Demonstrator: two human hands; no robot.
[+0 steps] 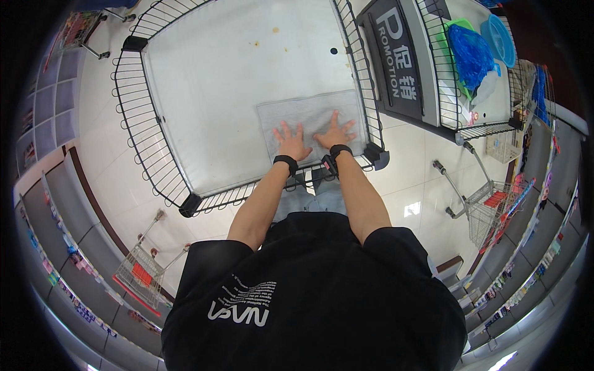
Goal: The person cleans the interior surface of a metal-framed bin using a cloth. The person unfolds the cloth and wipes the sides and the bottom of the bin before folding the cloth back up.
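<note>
A grey cloth (311,109) lies spread flat on the white base panel (213,92) of a display bin, in its corner nearest me. On the cloth's left part my left hand (292,143) rests palm down with its fingers spread. My right hand (335,133) presses on the right part of the same cloth, fingers also apart. Both wrists wear black bands. Farther up the panel are several small yellowish stains (275,30) and a dark round hole (333,51).
Black wire railing (155,153) surrounds the panel. At right stands another promotion bin holding a blue plastic bag (471,55) and a blue basin (499,41). Shopping carts (141,273) stand on the tiled floor at both sides, near shelving (88,269).
</note>
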